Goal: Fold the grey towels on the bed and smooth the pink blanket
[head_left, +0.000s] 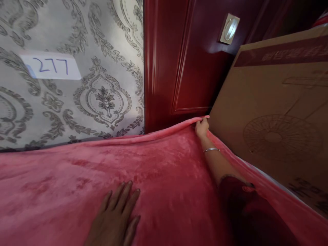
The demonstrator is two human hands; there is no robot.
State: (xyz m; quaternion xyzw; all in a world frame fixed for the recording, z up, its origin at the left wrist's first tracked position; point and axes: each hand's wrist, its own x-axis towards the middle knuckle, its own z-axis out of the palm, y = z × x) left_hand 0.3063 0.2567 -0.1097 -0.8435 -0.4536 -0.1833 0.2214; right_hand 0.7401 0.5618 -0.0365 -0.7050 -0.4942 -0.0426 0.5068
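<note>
A pink plush blanket [164,171] lies spread across the bed and fills the lower half of the view. My left hand [116,215] rests flat on it near the bottom, fingers stretched out and slightly apart. My right hand [202,128] reaches to the blanket's far corner, where its fingers are closed on the blanket's edge beside the cardboard box. A thin silver bracelet [211,149] circles that wrist, and a dark red sleeve covers the upper arm.
Grey damask wallpaper [102,85] with a paper label reading 277 [51,66] backs the bed on the left. A dark red wooden door [187,58] with a metal fitting [230,29] stands behind. A large cardboard box [276,116] leans along the right side.
</note>
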